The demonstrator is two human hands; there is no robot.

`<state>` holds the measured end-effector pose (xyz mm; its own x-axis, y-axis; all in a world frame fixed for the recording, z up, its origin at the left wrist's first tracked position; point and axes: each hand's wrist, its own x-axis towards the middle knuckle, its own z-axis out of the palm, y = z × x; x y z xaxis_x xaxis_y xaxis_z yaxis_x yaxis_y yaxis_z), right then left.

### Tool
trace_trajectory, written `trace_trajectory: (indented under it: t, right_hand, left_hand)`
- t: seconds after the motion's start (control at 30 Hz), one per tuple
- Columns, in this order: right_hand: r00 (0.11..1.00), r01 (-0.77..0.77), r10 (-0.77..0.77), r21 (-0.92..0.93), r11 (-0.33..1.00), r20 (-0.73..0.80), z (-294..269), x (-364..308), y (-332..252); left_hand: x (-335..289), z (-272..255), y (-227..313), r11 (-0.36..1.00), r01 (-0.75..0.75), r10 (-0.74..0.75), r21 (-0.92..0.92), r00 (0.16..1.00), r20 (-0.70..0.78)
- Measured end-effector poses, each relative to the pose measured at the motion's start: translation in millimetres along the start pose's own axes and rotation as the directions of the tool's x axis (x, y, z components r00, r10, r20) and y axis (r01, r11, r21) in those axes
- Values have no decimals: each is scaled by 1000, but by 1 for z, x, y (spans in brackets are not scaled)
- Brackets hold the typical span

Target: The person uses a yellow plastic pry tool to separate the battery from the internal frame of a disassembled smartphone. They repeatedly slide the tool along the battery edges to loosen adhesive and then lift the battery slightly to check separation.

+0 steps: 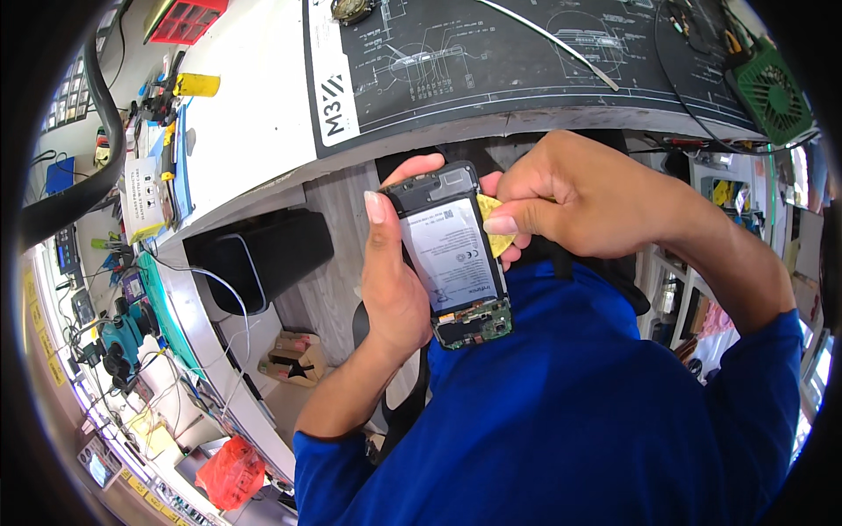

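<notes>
An opened smartphone is held above my lap, its back cover off. A large silver battery fills its middle, and a green circuit board shows at the end nearest me. My left hand wraps round the phone's left edge, thumb along the side and fingers behind. Between the thumb and fingers of my right hand is a yellow pry pick. Its edge meets the phone's right side, beside the battery; how deep it reaches cannot be seen.
A black printed work mat lies on the white bench ahead, with a thin white tool on it. A green fan stands far right. Below the bench is a black bin. A cluttered side counter runs along the left.
</notes>
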<state>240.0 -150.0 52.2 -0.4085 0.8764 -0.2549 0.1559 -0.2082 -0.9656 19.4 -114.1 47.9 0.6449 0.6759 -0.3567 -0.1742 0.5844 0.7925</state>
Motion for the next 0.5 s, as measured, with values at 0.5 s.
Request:
trace_trajectory:
  t: [0.5]
  right_hand:
    - [995, -96, 88, -246, 965, -44, -17, 9, -24]
  left_hand:
    - [7, -21, -4, 910, 207, -161, -360, 975, 153]
